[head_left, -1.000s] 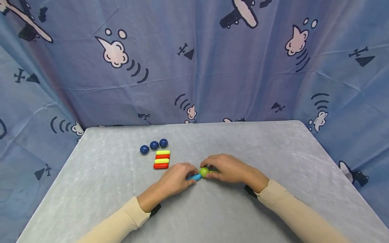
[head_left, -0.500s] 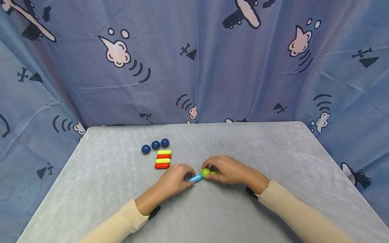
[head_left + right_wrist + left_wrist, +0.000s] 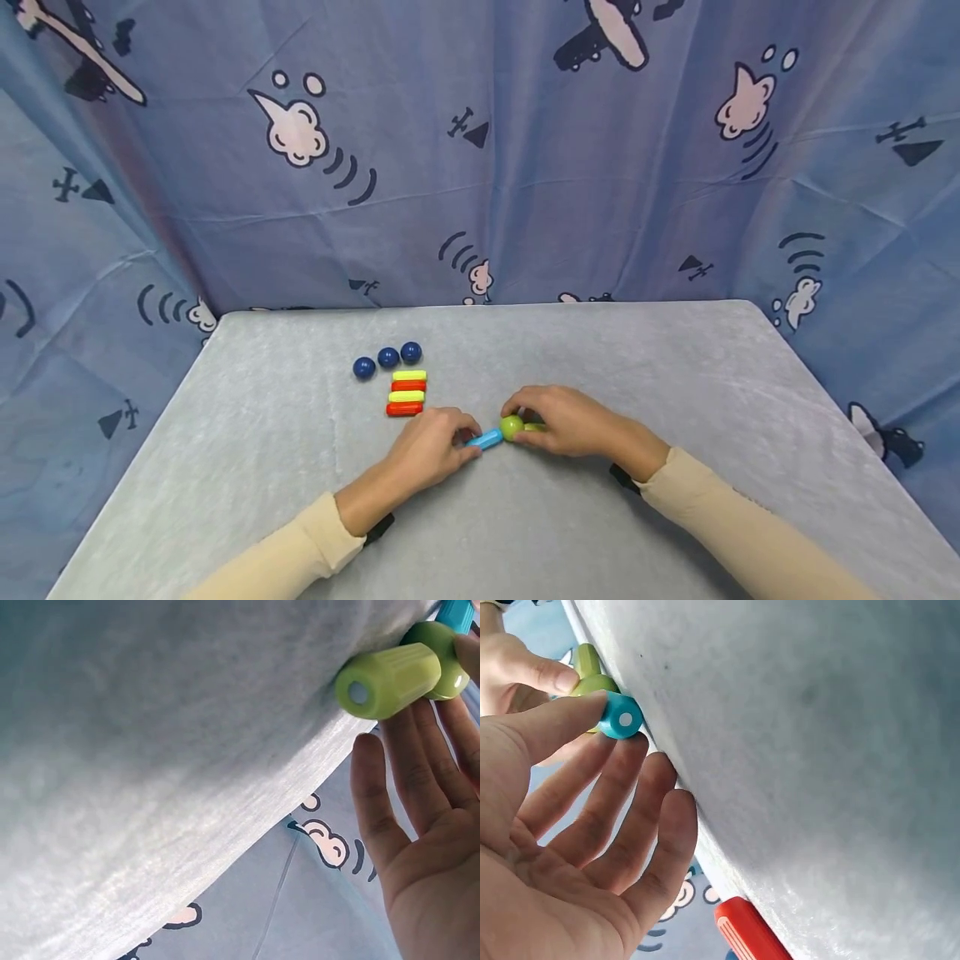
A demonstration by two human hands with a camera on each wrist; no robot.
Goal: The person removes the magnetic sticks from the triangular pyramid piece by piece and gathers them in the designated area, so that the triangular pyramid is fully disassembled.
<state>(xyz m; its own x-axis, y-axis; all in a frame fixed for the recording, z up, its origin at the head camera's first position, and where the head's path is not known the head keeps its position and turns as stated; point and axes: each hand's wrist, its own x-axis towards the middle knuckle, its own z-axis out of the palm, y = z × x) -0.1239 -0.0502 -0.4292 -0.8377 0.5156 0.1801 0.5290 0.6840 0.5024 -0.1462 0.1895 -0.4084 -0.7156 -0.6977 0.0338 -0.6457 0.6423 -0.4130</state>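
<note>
My left hand [image 3: 427, 450] pinches a light blue rod [image 3: 487, 440] between thumb and fingertips. In the left wrist view, a pale round disc marks the end of that rod facing the camera. The rod's far end meets a green ball [image 3: 512, 428], which my right hand [image 3: 570, 421] grips between thumb and fingers. A yellow-green ridged rod [image 3: 390, 681] sits against the ball's other side, under my right palm. A pale disc shows at its end in the right wrist view. Whether the pieces are joined or only touching, I cannot tell.
Several short rods, yellow and red [image 3: 405, 409] by turns, lie in a stack-like row left of my hands. Behind them are three dark blue balls [image 3: 388, 357]. A grey cloth covers the table [image 3: 637, 350], and a blue patterned curtain [image 3: 405, 192] hangs behind it.
My left fingers have drawn back a little along the blue rod, so more of it shows. The right hand keeps its grip on the ball. The head view has shifted slightly.
</note>
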